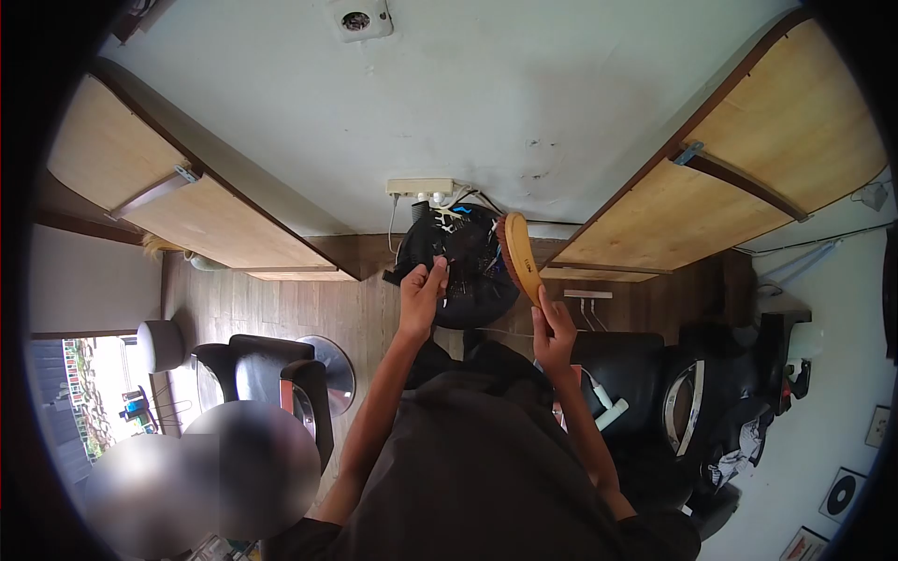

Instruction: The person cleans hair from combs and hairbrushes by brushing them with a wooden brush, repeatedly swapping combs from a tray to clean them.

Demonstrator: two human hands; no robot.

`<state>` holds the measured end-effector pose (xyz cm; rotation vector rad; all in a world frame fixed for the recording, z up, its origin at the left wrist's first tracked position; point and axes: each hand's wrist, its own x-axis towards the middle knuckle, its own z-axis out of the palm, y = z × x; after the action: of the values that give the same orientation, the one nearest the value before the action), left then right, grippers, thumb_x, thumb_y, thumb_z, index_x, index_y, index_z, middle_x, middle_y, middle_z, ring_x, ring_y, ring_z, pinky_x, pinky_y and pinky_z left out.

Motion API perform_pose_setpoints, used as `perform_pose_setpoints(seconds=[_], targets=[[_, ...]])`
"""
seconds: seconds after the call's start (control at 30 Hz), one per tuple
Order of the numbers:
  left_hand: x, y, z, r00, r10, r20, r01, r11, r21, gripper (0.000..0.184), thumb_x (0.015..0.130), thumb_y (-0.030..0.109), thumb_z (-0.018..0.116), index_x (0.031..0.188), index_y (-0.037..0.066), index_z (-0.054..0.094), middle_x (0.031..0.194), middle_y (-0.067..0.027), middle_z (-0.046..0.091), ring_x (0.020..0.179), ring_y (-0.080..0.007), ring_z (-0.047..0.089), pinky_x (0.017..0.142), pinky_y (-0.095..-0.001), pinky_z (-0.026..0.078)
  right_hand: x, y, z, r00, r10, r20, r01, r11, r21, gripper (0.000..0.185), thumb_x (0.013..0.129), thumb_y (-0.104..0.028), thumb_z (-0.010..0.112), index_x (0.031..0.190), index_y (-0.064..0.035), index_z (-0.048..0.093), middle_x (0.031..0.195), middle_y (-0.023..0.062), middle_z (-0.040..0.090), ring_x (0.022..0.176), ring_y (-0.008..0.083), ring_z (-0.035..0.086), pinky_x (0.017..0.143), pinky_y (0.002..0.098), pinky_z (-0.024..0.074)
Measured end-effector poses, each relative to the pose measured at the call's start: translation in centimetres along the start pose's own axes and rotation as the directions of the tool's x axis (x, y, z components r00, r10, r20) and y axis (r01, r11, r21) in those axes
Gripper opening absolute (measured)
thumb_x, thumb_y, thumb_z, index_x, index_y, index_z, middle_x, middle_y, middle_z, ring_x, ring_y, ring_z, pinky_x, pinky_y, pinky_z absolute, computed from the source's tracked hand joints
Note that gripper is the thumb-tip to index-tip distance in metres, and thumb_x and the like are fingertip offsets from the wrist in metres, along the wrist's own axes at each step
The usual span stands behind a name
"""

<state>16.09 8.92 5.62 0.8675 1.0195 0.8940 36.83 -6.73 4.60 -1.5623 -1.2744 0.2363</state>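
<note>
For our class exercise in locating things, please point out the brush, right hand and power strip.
Brush [524, 252]: head view, on its wooden back.
Right hand [556, 340]: head view, on its middle.
Power strip [412, 186]: head view, on its pale casing.

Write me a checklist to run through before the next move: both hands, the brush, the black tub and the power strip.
1. Wooden brush held by its end in the right hand: ok.
2. Bristles turned toward the black tub: ok.
3. Brush free of contact with the tub: cannot tell; they overlap in this view.
4. Left hand free: cannot tell; it is over the tub beside dark items that blend together.
5. Small items in the tub sorted: not ok; they look jumbled.
6. Both hands away from the power strip: ok.
</note>
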Motion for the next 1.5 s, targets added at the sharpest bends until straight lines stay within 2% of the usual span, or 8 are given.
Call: perform_pose_setpoints(seconds=[0.23,0.3,0.6,0.87,1.0,1.23,1.37,1.5], targets=[[-0.3,0.0,0.2,1.000,0.024,-0.002,-0.024,0.996,-0.090,0.025,0.110,0.019,0.059,0.131,0.006,0.060,0.076,0.0075,0.049,0.064,-0.0022,0.039,0.058,-0.0231,0.030,0.0,0.1,0.5,1.000,-0.024,0.015,0.024,1.000,-0.001,0.048,0.098,0.002,0.068,0.145,-0.0074,0.065,0.078,0.0042,0.050,0.062,0.0116,0.042,0.055,0.0277,0.0358],[-0.2,-0.1,-0.1,0.997,-0.081,-0.007,0.078,0.978,-0.191,0.019,0.109,0.016,0.060,0.126,0.007,0.061,0.077,0.0074,0.048,0.066,-0.0023,0.040,0.058,-0.0232,0.032,0.0,0.2,0.5,1.000,-0.024,0.015,0.024,1.000,-0.003,0.048,0.098,0.002,0.068,0.145,-0.0074,0.064,0.078,0.0041,0.049,0.062,0.0116,0.042,0.055,0.0277,0.0357],[-0.5,0.7,0.5,0.996,-0.081,-0.037,0.078,0.993,-0.093,0.010,0.104,0.014,0.068,0.102,0.012,0.058,0.071,0.0053,0.053,0.059,-0.0018,0.040,0.055,-0.0231,0.032,0.5,-0.2,0.7,0.999,-0.031,0.015,0.031,1.000,0.000,0.049,0.097,0.001,0.070,0.145,-0.0081,0.064,0.079,0.0046,0.050,0.061,0.0126,0.042,0.055,0.0284,0.0358],[-0.8,-0.3,0.8,1.000,-0.007,-0.011,0.008,0.998,0.065,0.010,0.103,0.016,0.070,0.101,0.007,0.068,0.072,0.0041,0.062,0.058,0.0002,0.046,0.053,-0.0201,0.034,1.0,-1.8,1.6,0.991,-0.049,0.125,0.044,0.998,0.042,0.048,0.097,0.000,0.071,0.144,-0.0110,0.066,0.077,0.0046,0.046,0.060,0.0135,0.041,0.055,0.0297,0.0376],[-1.0,-1.3,0.7,1.000,0.015,-0.022,-0.014,0.998,0.060,0.012,0.100,0.011,0.074,0.108,0.002,0.072,0.072,0.0049,0.061,0.060,-0.0002,0.048,0.053,-0.0196,0.034,1.6,-2.1,1.9,0.994,-0.004,0.110,0.011,0.998,-0.059,0.049,0.098,-0.002,0.071,0.145,-0.0145,0.065,0.077,0.0062,0.046,0.058,0.0145,0.041,0.054,0.0301,0.0387],[-1.5,-1.2,1.0,0.995,0.100,-0.026,-0.094,0.981,0.169,0.010,0.098,0.008,0.076,0.102,-0.001,0.073,0.074,0.0052,0.061,0.065,-0.0003,0.052,0.058,-0.0194,0.038,3.0,-2.9,1.9,0.993,0.003,0.116,0.022,0.977,-0.213,0.050,0.100,-0.006,0.070,0.147,-0.0186,0.064,0.076,0.0075,0.049,0.058,0.0155,0.046,0.055,0.0311,0.0410],[-1.0,-1.5,0.8,0.989,0.145,-0.024,-0.137,0.970,0.199,0.012,0.098,0.009,0.076,0.102,-0.002,0.073,0.075,0.0048,0.062,0.066,-0.0007,0.052,0.059,-0.0200,0.040,1.7,-3.6,2.2,0.986,0.019,0.164,0.012,0.983,-0.183,0.055,0.098,-0.005,0.070,0.150,-0.0209,0.061,0.080,0.0088,0.053,0.060,0.0203,0.053,0.057,0.0349,0.0449],[-0.8,-1.6,0.4,0.987,0.156,-0.025,-0.148,0.967,0.207,0.012,0.099,0.009,0.076,0.102,-0.002,0.073,0.075,0.0052,0.062,0.066,-0.0009,0.053,0.059,-0.0202,0.041,1.1,-5.2,2.0,0.981,0.041,0.189,-0.029,0.997,-0.069,0.049,0.099,-0.005,0.070,0.146,-0.0184,0.065,0.075,0.0070,0.050,0.058,0.0158,0.045,0.054,0.0311,0.0404]])
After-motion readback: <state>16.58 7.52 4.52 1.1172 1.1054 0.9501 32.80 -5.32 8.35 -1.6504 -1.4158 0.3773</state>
